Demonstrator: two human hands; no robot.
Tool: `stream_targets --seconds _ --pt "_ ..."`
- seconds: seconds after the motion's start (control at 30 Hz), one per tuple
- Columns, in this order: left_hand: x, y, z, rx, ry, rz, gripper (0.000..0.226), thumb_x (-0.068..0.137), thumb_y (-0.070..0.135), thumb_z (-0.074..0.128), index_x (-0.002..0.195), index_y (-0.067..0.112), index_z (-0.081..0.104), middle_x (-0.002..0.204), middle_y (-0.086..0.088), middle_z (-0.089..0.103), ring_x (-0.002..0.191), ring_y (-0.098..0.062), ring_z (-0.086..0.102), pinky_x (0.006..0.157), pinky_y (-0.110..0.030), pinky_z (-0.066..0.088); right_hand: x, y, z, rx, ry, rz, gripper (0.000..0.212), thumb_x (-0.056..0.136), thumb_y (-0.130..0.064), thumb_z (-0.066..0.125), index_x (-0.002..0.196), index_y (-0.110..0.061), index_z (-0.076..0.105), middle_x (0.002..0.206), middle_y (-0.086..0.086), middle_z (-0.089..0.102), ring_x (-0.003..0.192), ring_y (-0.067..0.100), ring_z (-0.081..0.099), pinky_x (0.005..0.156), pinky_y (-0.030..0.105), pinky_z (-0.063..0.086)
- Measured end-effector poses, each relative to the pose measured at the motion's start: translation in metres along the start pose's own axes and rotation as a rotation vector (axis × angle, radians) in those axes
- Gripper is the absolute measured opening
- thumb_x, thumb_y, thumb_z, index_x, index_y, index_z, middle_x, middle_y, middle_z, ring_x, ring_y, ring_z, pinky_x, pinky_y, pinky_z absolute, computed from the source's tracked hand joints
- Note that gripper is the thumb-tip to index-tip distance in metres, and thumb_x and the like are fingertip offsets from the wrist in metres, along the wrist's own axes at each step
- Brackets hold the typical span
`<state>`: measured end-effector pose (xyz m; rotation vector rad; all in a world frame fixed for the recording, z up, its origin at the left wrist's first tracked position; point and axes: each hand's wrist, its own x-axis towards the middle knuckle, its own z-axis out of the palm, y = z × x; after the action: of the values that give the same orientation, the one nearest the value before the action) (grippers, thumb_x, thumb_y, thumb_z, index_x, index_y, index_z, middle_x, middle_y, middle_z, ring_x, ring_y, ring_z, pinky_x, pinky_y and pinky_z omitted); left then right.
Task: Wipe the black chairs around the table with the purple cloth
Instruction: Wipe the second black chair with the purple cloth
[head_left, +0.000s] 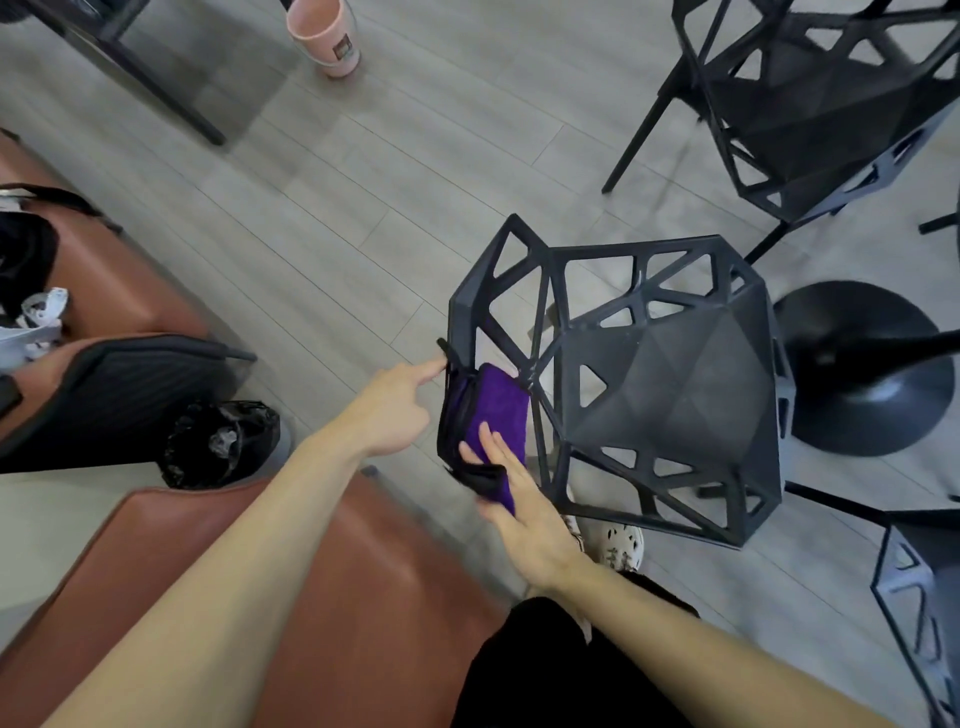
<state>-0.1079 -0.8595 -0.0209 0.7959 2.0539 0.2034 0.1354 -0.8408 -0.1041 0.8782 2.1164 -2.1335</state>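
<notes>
- One purple cloth (498, 410) is pressed on the backrest of the black chair (670, 395) by the right hand (524, 509), fingers straight.
- Its top edge is touched by the left hand (395, 410), forefinger out; grip cannot be told.

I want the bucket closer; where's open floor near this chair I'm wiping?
Open floor lies left of the near chair, bordered by the pink bucket, the brown bench and the bin bag. Right of the chair is crowded: the table base and the far chair.
</notes>
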Motion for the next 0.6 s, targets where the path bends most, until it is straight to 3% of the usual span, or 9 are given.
stream_targets --seconds 0.07,0.13,0.27,0.33,0.43,0.5,0.53,0.6 --pt "-0.001 0.005 0.006 0.035 -0.006 -0.001 0.103 0.085 -0.012 0.039 0.167 0.049 0.028 0.157 -0.004 0.057 0.124 -0.027 0.063 0.099 -0.032 0.053 0.036 -0.011 -0.001 0.043 0.072 -0.015 0.071 0.108 -0.016 0.052 0.167 -0.044 0.024 0.174 -0.03 0.01 0.161 -0.006 0.0 0.134 0.039 0.006" --pt "-0.001 0.005 0.009 0.032 0.003 0.0 0.104 0.085 -0.01 0.04 0.167 0.05 0.024 0.147 -0.012 0.065 0.112 -0.029 0.064 0.097 -0.038 0.057 0.073 -0.031 -0.006 0.122 0.157 0.047 0.07 0.108 -0.024 0.049 0.167 -0.048 0.019 0.172 -0.035 0.007 0.16 -0.007 0.002 0.134 0.043 0.011" --pt "0.004 0.0 0.01 0.105 0.024 -0.012 0.102 0.086 -0.01 0.04 0.17 0.044 0.021 0.162 -0.008 0.053 0.141 -0.032 0.055 0.109 -0.031 0.048 0.074 -0.033 -0.007 0.057 0.154 0.036 0.076 0.105 -0.019 0.05 0.166 -0.053 0.018 0.169 -0.043 0.004 0.16 -0.007 0.007 0.132 0.039 0.02" --pt "0.001 -0.002 0.014 0.151 0.024 -0.025 0.102 0.088 -0.008 0.041 0.171 0.044 0.015 0.162 -0.011 0.052 0.141 -0.035 0.054 0.112 -0.039 0.048 0.044 -0.016 -0.003 -0.006 0.094 -0.015 0.082 0.102 -0.01 0.052 0.165 -0.052 0.021 0.171 -0.037 0.01 0.16 -0.008 0.006 0.133 0.033 0.016" --pt "-0.005 -0.002 0.024 0.137 0.034 -0.028 0.103 0.09 -0.007 0.041 0.171 0.046 0.005 0.164 -0.012 0.048 0.141 -0.036 0.052 0.112 -0.042 0.046 -0.003 0.017 -0.01 -0.082 -0.006 -0.043 0.084 0.104 -0.01 0.055 0.159 -0.065 0.023 0.17 -0.036 0.018 0.159 -0.009 0.01 0.13 0.027 0.013" --pt "-0.007 0.002 0.029 0.153 0.054 -0.037 0.103 0.09 -0.007 0.04 0.171 0.045 0.003 0.158 -0.015 0.053 0.136 -0.036 0.055 0.106 -0.041 0.048 -0.021 0.032 -0.023 -0.089 -0.079 0.054 0.069 0.107 -0.023 0.056 0.159 -0.061 0.03 0.166 -0.037 0.028 0.155 -0.009 0.023 0.127 0.023 0.018" --pt "-0.007 0.005 0.031 0.159 0.062 -0.042 0.103 0.09 -0.007 0.039 0.171 0.046 0.002 0.154 -0.016 0.056 0.13 -0.036 0.057 0.102 -0.042 0.049 -0.027 0.037 -0.028 -0.062 -0.065 0.181 0.057 0.106 -0.033 0.057 0.157 -0.053 0.043 0.158 -0.033 0.043 0.148 -0.005 0.038 0.121 0.021 0.027" --pt "-0.007 0.007 0.033 0.164 0.073 -0.048 0.106 0.089 -0.006 0.038 0.169 0.051 -0.001 0.15 -0.015 0.059 0.119 -0.036 0.061 0.098 -0.046 0.053 -0.028 0.039 -0.037 0.198 0.105 0.487 0.042 0.092 -0.054 0.061 0.129 -0.034 0.069 0.122 -0.014 0.069 0.117 0.012 0.062 0.096 0.025 0.044"
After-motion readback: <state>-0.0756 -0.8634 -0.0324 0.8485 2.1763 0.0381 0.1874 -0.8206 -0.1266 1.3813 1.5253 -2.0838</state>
